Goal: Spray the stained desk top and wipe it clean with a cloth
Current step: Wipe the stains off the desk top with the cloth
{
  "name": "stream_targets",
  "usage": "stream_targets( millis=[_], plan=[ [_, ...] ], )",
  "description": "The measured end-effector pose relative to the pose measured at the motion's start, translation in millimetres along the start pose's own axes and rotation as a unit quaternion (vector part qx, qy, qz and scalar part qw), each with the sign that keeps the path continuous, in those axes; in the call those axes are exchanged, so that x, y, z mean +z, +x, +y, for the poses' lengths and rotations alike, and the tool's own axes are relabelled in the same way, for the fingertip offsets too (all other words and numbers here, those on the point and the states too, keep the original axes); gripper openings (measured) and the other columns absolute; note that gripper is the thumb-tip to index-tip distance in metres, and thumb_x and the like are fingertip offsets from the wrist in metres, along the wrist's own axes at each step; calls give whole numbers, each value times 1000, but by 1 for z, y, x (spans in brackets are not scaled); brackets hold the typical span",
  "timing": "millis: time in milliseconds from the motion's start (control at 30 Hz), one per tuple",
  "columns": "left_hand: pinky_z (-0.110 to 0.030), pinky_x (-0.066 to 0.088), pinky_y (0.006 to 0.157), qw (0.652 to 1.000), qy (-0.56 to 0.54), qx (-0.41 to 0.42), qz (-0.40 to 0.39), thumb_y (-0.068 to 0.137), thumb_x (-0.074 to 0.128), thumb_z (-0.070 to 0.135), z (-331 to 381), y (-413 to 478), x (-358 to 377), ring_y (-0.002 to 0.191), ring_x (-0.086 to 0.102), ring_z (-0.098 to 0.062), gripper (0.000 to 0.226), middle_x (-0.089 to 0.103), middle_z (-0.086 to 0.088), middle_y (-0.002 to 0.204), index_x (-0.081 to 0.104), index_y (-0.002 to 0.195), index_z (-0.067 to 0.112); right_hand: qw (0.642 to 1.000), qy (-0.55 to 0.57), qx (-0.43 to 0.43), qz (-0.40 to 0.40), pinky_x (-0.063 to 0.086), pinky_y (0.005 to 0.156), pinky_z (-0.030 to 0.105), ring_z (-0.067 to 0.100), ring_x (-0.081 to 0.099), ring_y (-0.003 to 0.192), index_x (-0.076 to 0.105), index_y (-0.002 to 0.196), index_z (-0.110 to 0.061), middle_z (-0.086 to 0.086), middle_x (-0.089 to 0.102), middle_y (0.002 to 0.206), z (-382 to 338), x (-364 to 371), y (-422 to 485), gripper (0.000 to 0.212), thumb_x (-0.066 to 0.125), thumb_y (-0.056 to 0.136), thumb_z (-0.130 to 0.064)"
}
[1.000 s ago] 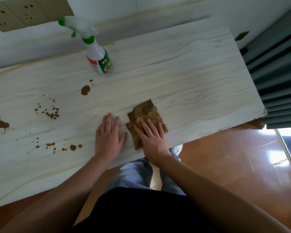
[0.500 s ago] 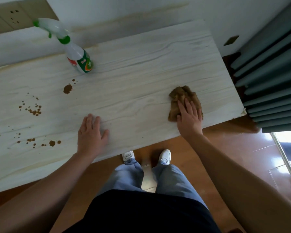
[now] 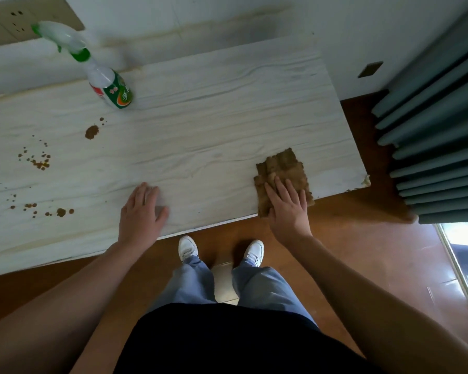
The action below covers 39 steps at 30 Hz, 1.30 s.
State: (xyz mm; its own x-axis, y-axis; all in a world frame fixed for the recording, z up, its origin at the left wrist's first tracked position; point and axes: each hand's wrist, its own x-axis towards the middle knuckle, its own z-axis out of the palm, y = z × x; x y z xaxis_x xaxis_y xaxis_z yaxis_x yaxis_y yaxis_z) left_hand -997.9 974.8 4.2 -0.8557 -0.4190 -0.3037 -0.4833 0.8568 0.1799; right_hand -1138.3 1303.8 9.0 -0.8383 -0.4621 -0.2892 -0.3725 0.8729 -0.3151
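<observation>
Big pale wood-grain desk top (image 3: 214,117), long side running left to right. Back left by the wall (image 3: 254,17), spray bottle (image 3: 111,87) standing on its base, green nozzle aimed left; fill level hidden behind the label, can't tell. Brown cloth (image 3: 281,166) at the front right edge, long axis front to back. Right hand (image 3: 288,209) flat on it, fingers straight, pressing. Left hand (image 3: 141,211) spread loose on bare wood, gripping nothing. Brown stains (image 3: 92,132) dotted over the left part.

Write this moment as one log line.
right hand: pressing cloth at near edge | left hand: flat on desk top | stains: unwiped
</observation>
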Motion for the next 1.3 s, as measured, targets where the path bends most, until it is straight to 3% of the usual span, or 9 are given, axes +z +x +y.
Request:
stream_targets(
  millis=[333,433,633,867,1000,1100,1200,1300],
  plan=[
    [-51,32,115,998,-24,19,-46,99,56,40,-6,2,-15,152,21,-32,61,24,-13,165,39,152,14,991,-32,-104,-74,-5,122,56,23,-10,153,17,158,-29,-3,0,168,-88,38,-15,74,51,93,-25],
    [-51,34,115,998,-11,51,-30,100,51,41,-21,-4,-22,150,27,-32,55,29,-12,163,43,148,14,989,-40,-116,-77,-6,122,55,23,-11,153,16,158,-30,-3,-1,168,-119,49,-16,71,48,95,-27],
    [-52,40,112,997,-5,72,33,101,49,39,-91,-19,-37,143,39,-35,50,40,-16,156,48,143,11,991,-40,-108,-72,-5,122,54,22,-11,153,15,158,-30,-4,-2,167,-188,74,-11,70,48,97,-23],
    [-49,36,114,999,11,33,37,101,47,44,-192,-33,-56,144,39,-34,54,40,-15,157,46,145,13,990,-43,-111,-72,4,122,56,25,-1,154,23,157,-28,-2,8,167,-292,100,2,62,44,100,-23],
    [-48,33,116,999,-7,17,37,102,46,44,-217,-30,-63,147,34,-33,55,36,-13,160,44,148,15,980,-69,-147,-114,-2,123,54,24,-9,153,12,159,-29,-3,-3,167,-341,109,13,62,38,103,-30],
    [-48,27,120,999,-13,11,27,102,42,48,-216,-16,-66,151,26,-33,60,28,-13,164,36,153,17,976,-77,-160,-124,-5,123,53,22,-12,153,9,159,-30,-4,-6,167,-355,111,19,63,38,103,-32],
    [-47,22,122,1000,-14,8,17,103,37,53,-210,2,-66,153,21,-33,64,22,-14,166,31,155,17,974,-68,-171,-130,2,123,53,20,-9,153,11,159,-31,-5,-2,167,-348,111,20,63,38,102,-33],
    [-46,23,122,1000,-19,12,19,103,37,53,-199,15,-66,153,21,-32,64,22,-15,166,32,155,17,974,-10,-193,-120,10,125,45,20,11,152,16,158,-31,-3,14,166,-335,101,23,62,40,100,-31]
  ],
)
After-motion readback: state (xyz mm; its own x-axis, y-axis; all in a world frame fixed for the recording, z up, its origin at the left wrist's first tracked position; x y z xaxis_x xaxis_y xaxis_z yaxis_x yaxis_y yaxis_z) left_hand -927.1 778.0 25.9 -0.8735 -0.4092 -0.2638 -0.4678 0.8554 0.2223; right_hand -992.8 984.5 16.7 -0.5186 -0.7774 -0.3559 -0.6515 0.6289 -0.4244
